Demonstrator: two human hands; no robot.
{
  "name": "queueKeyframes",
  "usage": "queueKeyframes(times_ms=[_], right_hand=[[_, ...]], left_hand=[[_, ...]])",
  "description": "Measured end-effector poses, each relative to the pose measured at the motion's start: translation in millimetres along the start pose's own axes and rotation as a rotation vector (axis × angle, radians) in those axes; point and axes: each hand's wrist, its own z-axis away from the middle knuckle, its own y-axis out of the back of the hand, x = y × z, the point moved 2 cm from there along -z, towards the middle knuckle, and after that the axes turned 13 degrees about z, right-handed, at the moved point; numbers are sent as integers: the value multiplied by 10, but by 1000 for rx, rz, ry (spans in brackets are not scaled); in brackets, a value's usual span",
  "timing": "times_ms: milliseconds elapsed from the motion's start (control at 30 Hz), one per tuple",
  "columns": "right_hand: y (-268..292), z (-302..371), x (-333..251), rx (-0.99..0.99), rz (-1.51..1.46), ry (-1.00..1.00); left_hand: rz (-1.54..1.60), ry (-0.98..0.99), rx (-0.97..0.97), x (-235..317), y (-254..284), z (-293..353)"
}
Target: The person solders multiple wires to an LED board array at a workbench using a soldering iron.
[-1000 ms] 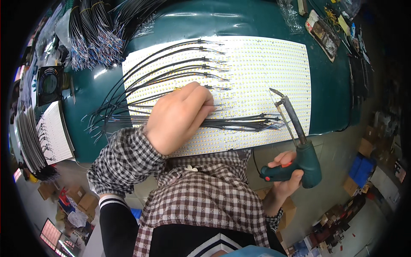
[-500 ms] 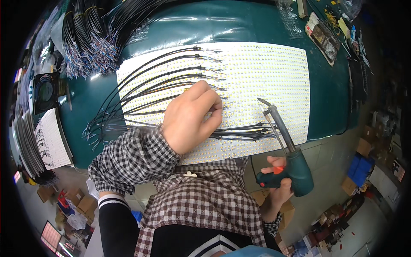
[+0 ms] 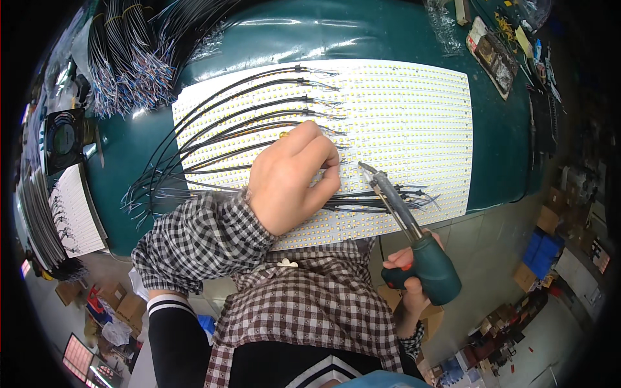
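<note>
My left hand [image 3: 294, 178] rests over the white LED board [image 3: 407, 103], thumb and fingertips pinched. A black cable [image 3: 220, 169] runs beneath this hand toward the pinch; the fingers hide its end. Above it, several black cables [image 3: 259, 77] lie across the board in a row, their stripped wire ends near the board's middle. My right hand [image 3: 414, 294] is wrapped round the green handle of a soldering gun [image 3: 438, 271]. The gun's tip points up and left, a short way right of my left fingertips. A bunch of cables [image 3: 352, 202] lies just below the tip.
Bundles of black cables [image 3: 129, 58] lie at the back left of the green table [image 3: 304, 32]. A small fan [image 3: 63, 141] and a stack of boards [image 3: 77, 210] stand at the left. A dirty, dark-topped block [image 3: 493, 57] and loose tools [image 3: 540, 71] are at the back right.
The soldering gun has moved left, its tip now closer to my left fingertips and lower. My left hand has barely shifted; its pinch stays the same.
</note>
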Motion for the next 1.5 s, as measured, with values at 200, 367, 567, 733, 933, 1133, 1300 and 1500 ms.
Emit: queueKeyframes(times_ms=[200, 367, 567, 733, 933, 1133, 1300, 1500], right_hand=[[-32, -40, 3, -33, 88, 81], [-39, -13, 16, -2, 82, 89], [-9, -1, 59, -59, 133, 93], [-15, 9, 92, -48, 124, 95], [-28, -6, 61, -41, 107, 90], [-58, -34, -9, 19, 97, 109], [-74, -20, -41, -5, 73, 37], [-64, -21, -12, 24, -26, -4]], left_hand=[[4, 4, -3, -1, -3, -4], [5, 1, -1, -2, -3, -2], [-7, -3, -8, -7, 3, 6], [-5, -7, -10, -9, 1, 0], [-17, 6, -16, 1, 1, -2], [-16, 2, -13, -2, 1, -3], [-16, 20, -20, -1, 4, 9], [-16, 25, -24, 21, 21, -1]])
